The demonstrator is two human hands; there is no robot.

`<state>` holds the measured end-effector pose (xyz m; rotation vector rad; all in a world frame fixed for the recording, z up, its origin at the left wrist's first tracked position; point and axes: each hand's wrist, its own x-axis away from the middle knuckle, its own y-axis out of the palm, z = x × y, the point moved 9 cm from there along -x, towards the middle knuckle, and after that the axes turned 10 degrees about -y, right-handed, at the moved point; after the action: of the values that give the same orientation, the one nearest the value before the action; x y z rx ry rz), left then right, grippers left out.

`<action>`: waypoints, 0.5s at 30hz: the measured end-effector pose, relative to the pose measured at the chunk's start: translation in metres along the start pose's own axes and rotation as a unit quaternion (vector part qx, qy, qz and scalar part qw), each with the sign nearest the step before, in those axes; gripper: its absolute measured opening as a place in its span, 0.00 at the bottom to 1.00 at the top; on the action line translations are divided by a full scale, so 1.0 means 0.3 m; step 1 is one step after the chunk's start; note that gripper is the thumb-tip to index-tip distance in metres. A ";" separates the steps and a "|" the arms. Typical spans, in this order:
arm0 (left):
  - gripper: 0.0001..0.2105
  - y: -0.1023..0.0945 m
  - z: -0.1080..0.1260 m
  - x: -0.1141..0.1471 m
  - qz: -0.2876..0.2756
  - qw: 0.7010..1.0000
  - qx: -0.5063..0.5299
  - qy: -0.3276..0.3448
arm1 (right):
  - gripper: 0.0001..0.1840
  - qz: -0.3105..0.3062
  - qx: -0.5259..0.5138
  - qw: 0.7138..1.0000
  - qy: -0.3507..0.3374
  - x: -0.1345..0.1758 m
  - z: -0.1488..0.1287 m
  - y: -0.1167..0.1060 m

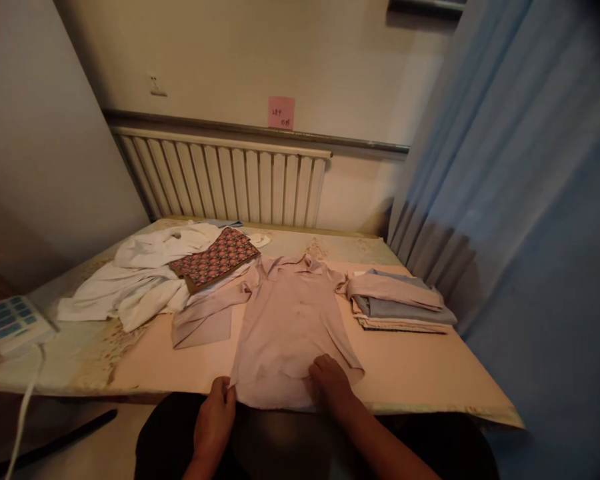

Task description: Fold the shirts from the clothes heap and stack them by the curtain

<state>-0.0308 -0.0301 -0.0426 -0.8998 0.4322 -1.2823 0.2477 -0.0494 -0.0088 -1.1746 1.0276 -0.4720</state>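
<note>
A pale pink collared shirt [293, 313] lies spread on the table, its collar at the far side and its hem by the near edge. One sleeve stretches out to the left; on the right, pink cloth that looks like the other sleeve rests over a folded pile. My left hand [215, 417] pinches the shirt's left hem corner between thumb and fingers. Closed on the fabric near the hem, right of the middle, is my right hand [333, 387]; its fingertips are partly hidden.
Folded clothes [405, 313] are stacked at the right. Rumpled white clothes [145, 273] and a red patterned cloth [217, 257] lie back left. A power strip [17, 327] with a white cord sits left. A blue curtain [505, 200] hangs right; a radiator [230, 177] stands behind the table.
</note>
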 end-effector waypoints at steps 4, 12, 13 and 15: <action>0.07 0.000 -0.003 -0.002 0.000 1.000 -0.012 -0.007 | 0.06 0.040 0.007 0.999 0.004 -0.002 -0.019 -0.033; 0.07 0.006 -0.008 -0.007 0.004 1.000 -0.017 -0.005 | 0.07 0.019 -0.019 1.000 0.016 0.051 -0.056 -0.082; 0.06 0.007 -0.008 -0.006 0.002 1.000 -0.016 -0.004 | 0.09 0.014 -0.027 0.999 0.016 0.056 -0.058 -0.088; 0.06 0.007 -0.007 -0.004 0.002 1.000 -0.017 -0.005 | 0.11 0.011 -0.038 0.999 0.024 0.065 -0.058 -0.102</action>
<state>-0.0314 -0.0296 -0.0457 -0.9334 0.4491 -1.2690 0.2484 -0.0846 0.0105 -1.2233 1.1078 -0.4494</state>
